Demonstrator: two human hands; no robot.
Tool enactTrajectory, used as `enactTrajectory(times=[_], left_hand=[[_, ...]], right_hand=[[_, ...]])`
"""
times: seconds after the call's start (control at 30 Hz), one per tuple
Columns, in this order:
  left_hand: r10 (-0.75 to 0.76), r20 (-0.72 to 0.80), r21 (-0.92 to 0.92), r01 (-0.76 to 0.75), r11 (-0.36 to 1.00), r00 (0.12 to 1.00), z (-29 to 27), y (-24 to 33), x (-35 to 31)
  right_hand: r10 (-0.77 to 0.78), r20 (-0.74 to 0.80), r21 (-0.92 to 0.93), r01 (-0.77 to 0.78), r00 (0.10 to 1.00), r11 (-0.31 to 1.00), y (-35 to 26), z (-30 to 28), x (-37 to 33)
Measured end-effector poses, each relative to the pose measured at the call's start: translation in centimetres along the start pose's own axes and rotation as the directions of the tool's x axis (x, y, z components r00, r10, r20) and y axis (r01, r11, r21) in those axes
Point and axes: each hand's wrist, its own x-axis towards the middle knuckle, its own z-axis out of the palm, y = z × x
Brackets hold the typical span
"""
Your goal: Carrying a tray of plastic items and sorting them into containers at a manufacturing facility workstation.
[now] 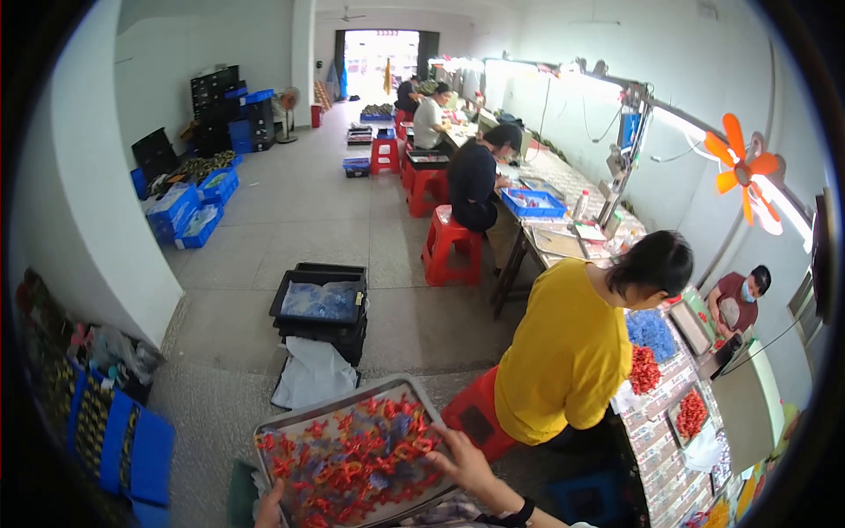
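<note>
A metal tray (334,404) is held in front of me at the lower middle, slightly tilted in the picture. Many small red plastic pieces (400,451) lie scattered over it, mixed with translucent bluish ones; their exact shape is too small to tell. My left hand (269,508) grips the near left edge, with mainly the thumb showing and the other fingers hidden below the rim. At the right edge, my right hand (466,465) holds the rim with some fingers reaching over the inside, close to the pieces. A dark band circles my right wrist.
Stacked black crates (324,330) stand on the floor ahead. A person in yellow (563,352) sits on a red stool (480,409) to my right, along a long worktable (647,431) with red piles. Blue crates (145,458) lie at the lower left, beside a white pillar (97,176).
</note>
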Motion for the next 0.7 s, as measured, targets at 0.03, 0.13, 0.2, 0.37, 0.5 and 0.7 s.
enactTrajectory(times=[0.03,0.13,0.2,0.37,0.5,0.7], left_hand=[[0.000,0.000,0.029,0.000,1.000,1.000,1.1,2.1,3.4],[0.023,0.009,0.099,-0.024,0.995,1.000,6.3,8.0,14.1],[0.057,0.020,0.133,-0.060,0.989,0.998,10.7,12.7,21.5],[0.123,-0.005,0.177,-0.121,0.977,0.992,19.7,25.4,37.0],[0.113,-0.100,0.138,-0.098,0.986,0.989,25.0,30.3,46.9],[0.148,-0.158,0.080,-0.137,0.987,0.976,29.4,41.1,68.5]], right_hand=[[0.000,-0.048,-0.006,0.000,0.999,1.000,0.6,-1.2,4.1],[-0.001,-0.122,-0.096,-0.011,0.993,0.995,2.8,-4.6,15.3],[-0.012,-0.136,-0.091,-0.001,0.991,0.996,4.6,-6.8,23.5],[-0.038,-0.041,-0.120,0.033,0.998,0.992,6.6,-12.1,43.6],[-0.071,0.080,-0.084,0.078,0.994,0.993,7.2,-15.3,61.2],[-0.145,0.126,-0.090,0.157,0.981,0.983,10.3,-13.8,88.3]])
